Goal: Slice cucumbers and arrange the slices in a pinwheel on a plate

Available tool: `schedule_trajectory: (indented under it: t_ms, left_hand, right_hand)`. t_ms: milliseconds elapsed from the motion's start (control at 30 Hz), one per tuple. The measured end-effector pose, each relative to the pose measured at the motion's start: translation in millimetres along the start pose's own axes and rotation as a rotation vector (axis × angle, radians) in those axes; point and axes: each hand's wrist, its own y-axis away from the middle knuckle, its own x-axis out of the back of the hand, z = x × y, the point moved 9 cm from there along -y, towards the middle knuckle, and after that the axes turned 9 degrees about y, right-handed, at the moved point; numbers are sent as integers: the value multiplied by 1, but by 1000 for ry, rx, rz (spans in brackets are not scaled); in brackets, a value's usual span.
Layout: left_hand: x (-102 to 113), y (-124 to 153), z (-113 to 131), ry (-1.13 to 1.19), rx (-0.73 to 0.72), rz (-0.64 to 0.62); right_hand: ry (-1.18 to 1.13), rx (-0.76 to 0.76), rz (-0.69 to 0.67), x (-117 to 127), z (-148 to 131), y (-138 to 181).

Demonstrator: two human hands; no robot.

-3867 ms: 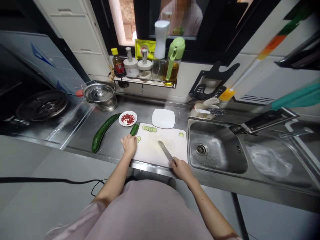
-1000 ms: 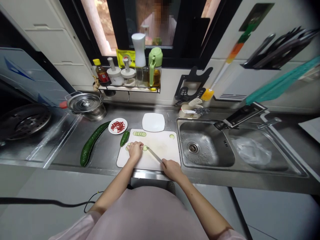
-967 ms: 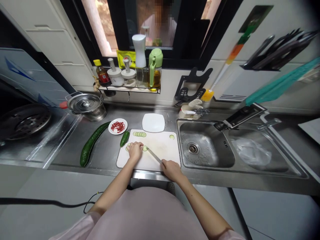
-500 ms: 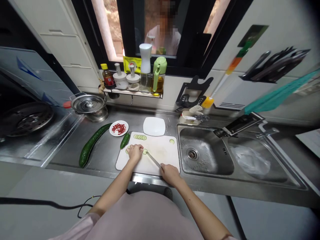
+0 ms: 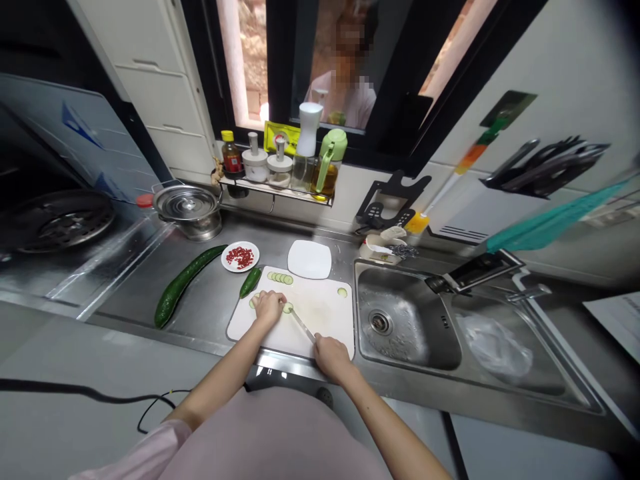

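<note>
On the white cutting board [image 5: 320, 313], my left hand [image 5: 270, 308] is closed, fingers curled down; what they grip is hidden. Pale green slices [image 5: 253, 303] show at its left edge. My right hand [image 5: 332, 358] is wrapped round the handle of a knife [image 5: 303, 327]. The blade points up-left, its tip at a round cucumber slice [image 5: 287, 308] beside my left fingers. A row of several overlapping slices [image 5: 280, 277] lies along the board's far edge, and a single slice [image 5: 342, 292] near its right corner. A cut cucumber piece [image 5: 250, 283] rests at the board's left edge.
Left of the board lie a long whole cucumber [image 5: 183, 287] and a plate [image 5: 225, 263] of chopped red bits. Behind it is a white square dish [image 5: 309, 259]. The sink [image 5: 410, 327] adjoins on the right. A lidded steel pot [image 5: 200, 225] and condiment shelf [image 5: 280, 190] stand behind.
The camera view has tilted and shifted slightly. Both hands, the knife and the slice at its tip keep nearly the same places on the board.
</note>
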Motion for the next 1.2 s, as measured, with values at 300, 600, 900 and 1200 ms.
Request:
schedule_trajectory:
  t_ms: [300,600,900,1200]
  left_hand:
    - [2,1,2,11,19,-19]
    - [0,0,-1,7,37,-22]
    - [-2,-2,-3,24,38,-15]
    - [-3,-3,-5,28,27,-12]
  right_hand:
    - [15,8,-8,5,-2,-2]
    - [6,9,-4,10,-6,-8]
    - [-5,21,-3,9,-7,-14]
    - [-5,21,-6,8,-7,-17]
